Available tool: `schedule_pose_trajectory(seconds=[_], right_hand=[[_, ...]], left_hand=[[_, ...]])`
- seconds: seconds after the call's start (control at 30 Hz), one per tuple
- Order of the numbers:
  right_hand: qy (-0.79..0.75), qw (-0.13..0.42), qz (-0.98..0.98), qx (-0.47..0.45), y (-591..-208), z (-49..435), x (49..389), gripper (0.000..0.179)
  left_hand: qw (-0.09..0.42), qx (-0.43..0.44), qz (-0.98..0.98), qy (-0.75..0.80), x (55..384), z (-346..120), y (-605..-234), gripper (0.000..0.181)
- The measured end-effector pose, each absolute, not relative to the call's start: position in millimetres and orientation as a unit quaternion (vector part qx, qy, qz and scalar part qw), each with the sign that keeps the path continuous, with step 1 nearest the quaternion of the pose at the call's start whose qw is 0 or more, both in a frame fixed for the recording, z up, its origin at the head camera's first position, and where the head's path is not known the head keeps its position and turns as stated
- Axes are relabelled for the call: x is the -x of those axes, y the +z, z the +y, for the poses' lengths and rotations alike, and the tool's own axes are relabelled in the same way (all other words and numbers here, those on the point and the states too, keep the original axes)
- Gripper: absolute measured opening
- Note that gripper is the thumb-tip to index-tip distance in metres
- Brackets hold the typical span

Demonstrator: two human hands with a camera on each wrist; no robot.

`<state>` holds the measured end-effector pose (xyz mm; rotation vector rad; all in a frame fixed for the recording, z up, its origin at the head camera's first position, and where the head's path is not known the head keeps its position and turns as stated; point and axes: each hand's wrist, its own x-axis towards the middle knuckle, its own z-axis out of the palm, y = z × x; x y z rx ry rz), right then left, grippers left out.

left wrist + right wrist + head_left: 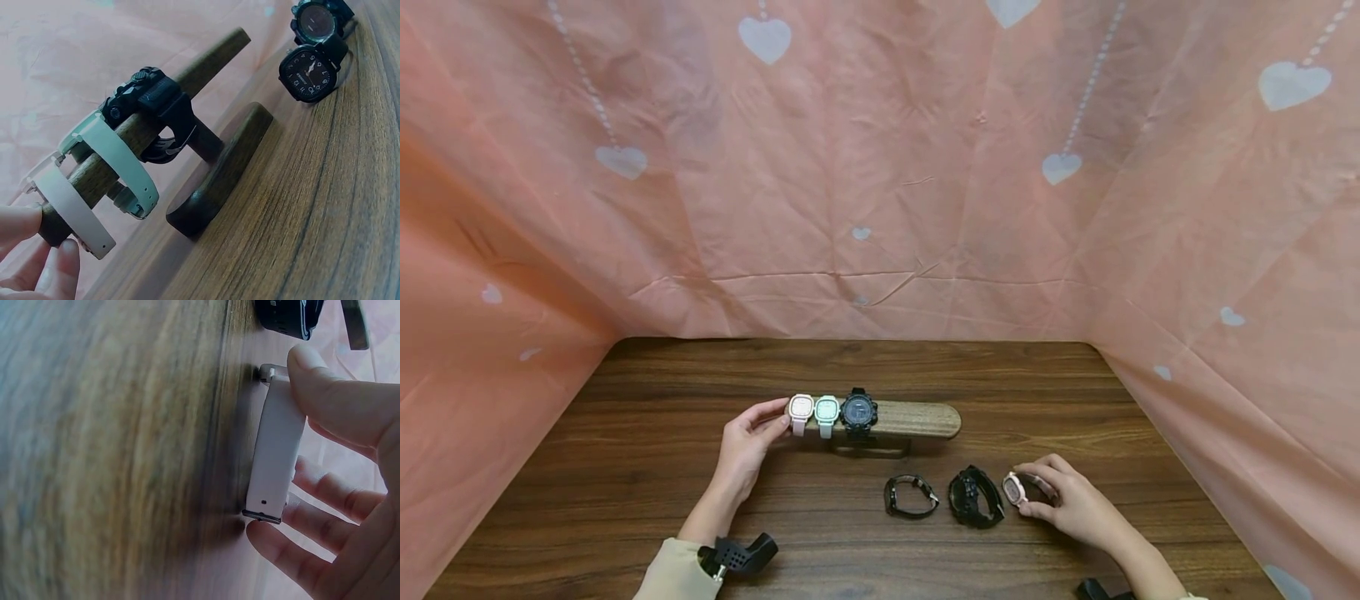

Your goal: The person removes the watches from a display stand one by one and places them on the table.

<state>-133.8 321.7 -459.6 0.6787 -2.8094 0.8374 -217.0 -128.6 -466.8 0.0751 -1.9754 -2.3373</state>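
A wooden watch stand [921, 419] bears a pale pink watch [801, 407], a mint green watch [827, 410] and a bulky black watch [858, 411], side by side towards its left. My left hand [747, 450] pinches the bar's left end, beside the pink watch; the left wrist view shows thumb and fingers on that tip. On the right, my right hand [1078, 504] holds another pale pink watch [1014, 490] between thumb and fingers, low over the table. Its light strap [275, 437] stands on edge in the right wrist view; contact with the table cannot be told.
Left of my right hand lie a chunky black watch [975, 497] and a slimmer black watch [912, 497] with a squarish dial, in front of the stand. A pink curtain [880, 167] with white hearts encloses the wooden table [820, 542] at the back and sides.
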Motion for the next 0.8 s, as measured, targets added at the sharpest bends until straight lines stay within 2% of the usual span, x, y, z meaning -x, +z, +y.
schedule_pose_trajectory(seconds=[0.3,0.8], right_hand=[[0.279,0.089,-0.927,-0.233,-459,321,134,0.048],[0.297,0.157,-0.920,-0.201,-449,303,151,0.037]], left_hand=[[0.040,-0.016,-0.651,-0.758,216,-131,-467,0.032],[0.039,-0.009,-0.651,-0.758,217,-131,-469,0.032]])
